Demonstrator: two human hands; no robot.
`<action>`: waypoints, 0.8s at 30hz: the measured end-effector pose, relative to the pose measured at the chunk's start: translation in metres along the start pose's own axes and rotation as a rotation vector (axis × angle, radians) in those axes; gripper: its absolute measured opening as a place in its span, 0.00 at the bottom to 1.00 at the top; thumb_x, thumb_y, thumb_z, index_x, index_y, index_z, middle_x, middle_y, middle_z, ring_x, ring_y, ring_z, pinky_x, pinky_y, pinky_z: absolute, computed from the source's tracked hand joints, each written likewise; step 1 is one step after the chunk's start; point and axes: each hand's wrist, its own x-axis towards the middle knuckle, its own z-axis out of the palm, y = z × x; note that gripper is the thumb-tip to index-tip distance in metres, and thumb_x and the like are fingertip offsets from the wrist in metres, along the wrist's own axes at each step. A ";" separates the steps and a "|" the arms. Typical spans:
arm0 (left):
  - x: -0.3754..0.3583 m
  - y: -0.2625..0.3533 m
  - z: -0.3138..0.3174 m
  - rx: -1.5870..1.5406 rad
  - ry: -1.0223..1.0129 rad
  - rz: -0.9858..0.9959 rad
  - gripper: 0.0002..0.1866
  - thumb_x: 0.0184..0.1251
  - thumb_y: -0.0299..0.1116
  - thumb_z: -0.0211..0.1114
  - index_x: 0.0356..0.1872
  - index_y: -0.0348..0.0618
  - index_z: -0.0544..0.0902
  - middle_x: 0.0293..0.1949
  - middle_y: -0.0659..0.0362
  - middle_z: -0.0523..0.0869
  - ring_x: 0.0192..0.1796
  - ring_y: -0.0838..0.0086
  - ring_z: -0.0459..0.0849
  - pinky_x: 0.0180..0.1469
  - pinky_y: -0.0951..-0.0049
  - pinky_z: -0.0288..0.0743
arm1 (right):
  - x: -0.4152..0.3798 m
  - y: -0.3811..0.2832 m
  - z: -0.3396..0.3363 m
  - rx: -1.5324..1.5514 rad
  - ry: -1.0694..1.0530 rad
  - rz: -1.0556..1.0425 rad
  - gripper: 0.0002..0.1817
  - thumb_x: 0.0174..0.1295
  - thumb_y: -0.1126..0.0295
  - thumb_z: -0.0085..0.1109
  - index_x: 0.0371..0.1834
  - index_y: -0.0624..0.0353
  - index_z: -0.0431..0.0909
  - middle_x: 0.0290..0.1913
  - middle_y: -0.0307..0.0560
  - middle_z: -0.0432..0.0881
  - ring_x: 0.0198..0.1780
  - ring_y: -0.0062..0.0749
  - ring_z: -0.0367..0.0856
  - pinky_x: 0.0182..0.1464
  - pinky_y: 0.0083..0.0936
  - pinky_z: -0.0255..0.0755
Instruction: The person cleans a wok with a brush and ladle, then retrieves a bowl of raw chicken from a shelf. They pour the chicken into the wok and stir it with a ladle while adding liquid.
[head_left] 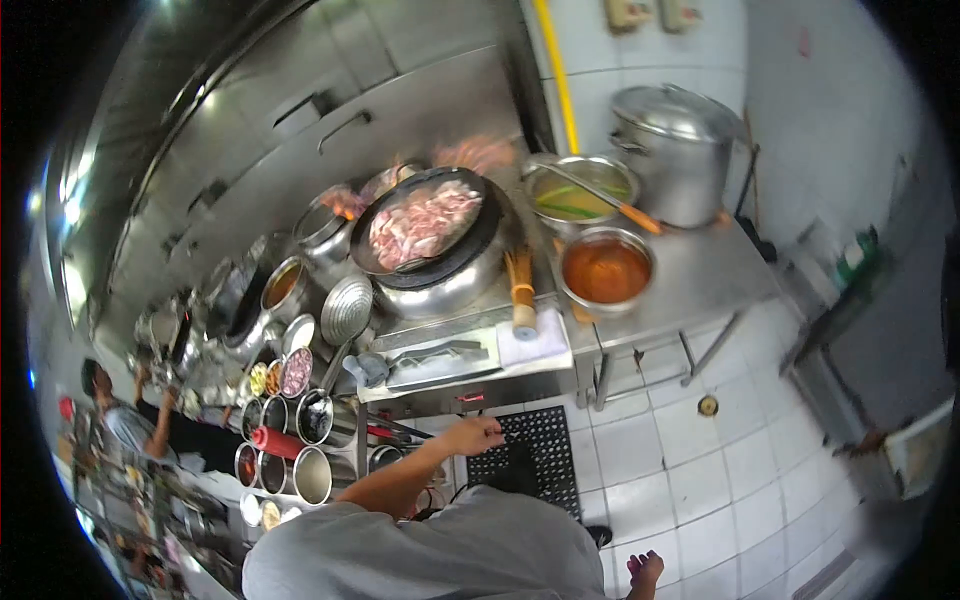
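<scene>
My left hand is in front of the stove edge, above a black perforated mat. Its fingers are curled in, and I see nothing in them. Low at my other side hangs my right hand, fingers a little apart and holding nothing. A wok full of sliced raw-looking meat sits on the burner, with flames behind it. Before it lie a bamboo wok brush, a folded white cloth and a perforated skimmer.
On the steel side table stand a bowl of red-orange sauce, a pot of yellowish broth with a ladle, and a large lidded stockpot. Several seasoning containers and a red squeeze bottle line the left. A co-worker stands further left.
</scene>
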 end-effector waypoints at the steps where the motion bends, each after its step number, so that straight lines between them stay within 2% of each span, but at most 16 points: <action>1: 0.010 -0.023 0.006 -0.034 -0.017 -0.078 0.20 0.68 0.50 0.64 0.47 0.44 0.84 0.39 0.51 0.87 0.45 0.61 0.86 0.50 0.63 0.78 | -0.031 -0.035 0.034 -0.083 -0.013 -0.073 0.17 0.67 0.63 0.51 0.55 0.57 0.66 0.46 0.54 0.78 0.32 0.48 0.84 0.26 0.38 0.81; 3: 0.040 -0.076 0.023 -0.374 -0.175 -0.382 0.21 0.69 0.50 0.63 0.53 0.44 0.82 0.49 0.52 0.86 0.53 0.63 0.84 0.54 0.61 0.77 | -0.063 -0.079 0.085 -0.208 -0.053 -0.191 0.15 0.67 0.65 0.51 0.54 0.56 0.66 0.46 0.54 0.79 0.34 0.47 0.85 0.26 0.38 0.82; 6: 0.088 -0.173 0.071 -1.328 0.051 -0.886 0.26 0.70 0.49 0.62 0.61 0.45 0.76 0.60 0.52 0.79 0.59 0.60 0.80 0.58 0.57 0.76 | -0.122 -0.126 0.150 -0.352 -0.144 -0.270 0.16 0.67 0.64 0.52 0.52 0.61 0.68 0.41 0.54 0.78 0.31 0.46 0.85 0.25 0.34 0.81; 7: 0.099 -0.192 0.083 -1.485 0.195 -0.903 0.31 0.69 0.48 0.63 0.67 0.44 0.70 0.67 0.50 0.71 0.62 0.54 0.77 0.61 0.49 0.74 | -0.131 -0.134 0.165 -0.351 -0.200 -0.253 0.16 0.68 0.65 0.54 0.53 0.61 0.68 0.41 0.54 0.79 0.32 0.46 0.86 0.25 0.35 0.81; 10: 0.131 -0.222 0.098 -1.902 0.417 -0.947 0.29 0.69 0.50 0.62 0.66 0.47 0.71 0.67 0.49 0.72 0.61 0.53 0.78 0.62 0.49 0.73 | -0.185 -0.160 0.229 -0.675 -0.305 -0.273 0.14 0.69 0.66 0.55 0.52 0.62 0.70 0.45 0.56 0.80 0.34 0.45 0.87 0.29 0.34 0.82; 11: 0.154 -0.256 0.132 -1.996 0.332 -0.819 0.29 0.69 0.53 0.61 0.66 0.53 0.71 0.66 0.50 0.73 0.60 0.55 0.78 0.63 0.50 0.73 | -0.221 -0.179 0.255 -0.737 -0.378 -0.141 0.39 0.66 0.55 0.64 0.77 0.52 0.59 0.62 0.60 0.78 0.60 0.53 0.79 0.62 0.44 0.75; 14: 0.191 -0.295 0.206 -2.420 0.332 0.209 0.26 0.68 0.55 0.61 0.61 0.54 0.75 0.61 0.57 0.78 0.61 0.61 0.78 0.63 0.52 0.73 | -0.314 -0.192 0.362 -0.895 -0.493 -0.389 0.12 0.70 0.68 0.55 0.50 0.64 0.72 0.47 0.56 0.81 0.37 0.42 0.87 0.34 0.32 0.83; 15: 0.197 -0.300 0.217 -2.495 0.293 0.589 0.25 0.67 0.56 0.61 0.59 0.54 0.77 0.59 0.59 0.80 0.61 0.63 0.78 0.63 0.53 0.73 | -0.340 -0.198 0.391 -0.986 -0.521 -0.418 0.08 0.71 0.71 0.53 0.48 0.63 0.73 0.47 0.52 0.83 0.42 0.39 0.87 0.38 0.32 0.83; 19: 0.195 -0.263 0.186 -2.492 0.663 0.191 0.26 0.67 0.57 0.61 0.59 0.54 0.76 0.59 0.59 0.80 0.61 0.63 0.78 0.63 0.53 0.73 | -0.405 -0.215 0.472 -1.157 -0.705 -0.642 0.06 0.71 0.76 0.52 0.48 0.65 0.73 0.46 0.50 0.83 0.42 0.36 0.87 0.43 0.29 0.82; 22: 0.194 -0.249 0.168 -2.485 0.732 0.099 0.26 0.67 0.57 0.61 0.60 0.54 0.76 0.59 0.59 0.80 0.61 0.63 0.78 0.63 0.53 0.73 | -0.418 -0.235 0.504 -1.148 -0.815 -0.776 0.06 0.71 0.76 0.53 0.48 0.65 0.73 0.46 0.50 0.83 0.41 0.35 0.86 0.43 0.29 0.82; 24: 0.195 -0.242 0.164 -2.475 0.772 0.073 0.26 0.67 0.57 0.61 0.60 0.54 0.76 0.59 0.59 0.80 0.61 0.63 0.78 0.63 0.53 0.73 | -0.431 -0.253 0.528 -1.150 -0.820 -0.908 0.04 0.71 0.75 0.53 0.45 0.64 0.74 0.43 0.48 0.83 0.40 0.30 0.86 0.41 0.23 0.79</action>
